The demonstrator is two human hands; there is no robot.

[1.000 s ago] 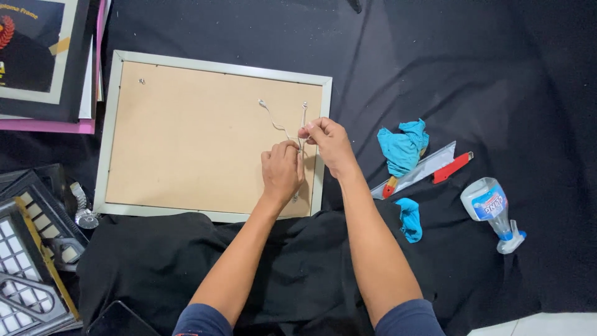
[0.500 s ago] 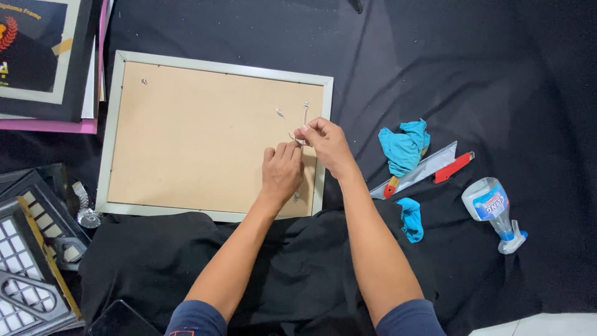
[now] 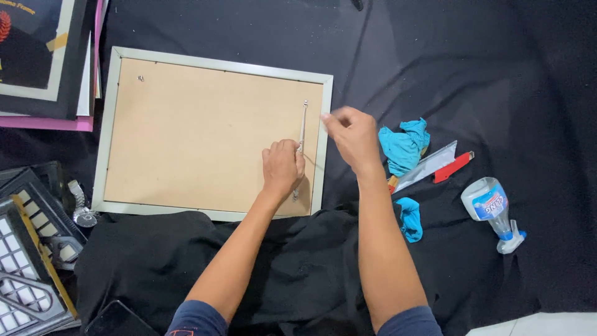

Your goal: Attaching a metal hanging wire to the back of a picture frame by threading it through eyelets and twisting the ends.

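Left hand (image 3: 283,168) rests knuckles-up on the brown backing board of the picture frame (image 3: 214,57), fingers curled over the lower part of a thin hanging cord (image 3: 303,127). That cord runs nearly vertically beside the frame's right edge, from a small top fastener downward; it looks light, limp and slippery, best pinched near an end. Right hand (image 3: 351,134), loosely closed, hovers just past the frame's right rail; whether it pinches anything I cannot tell.

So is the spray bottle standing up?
No, the spray bottle lies on its side on the black cloth, right of the picture frame.
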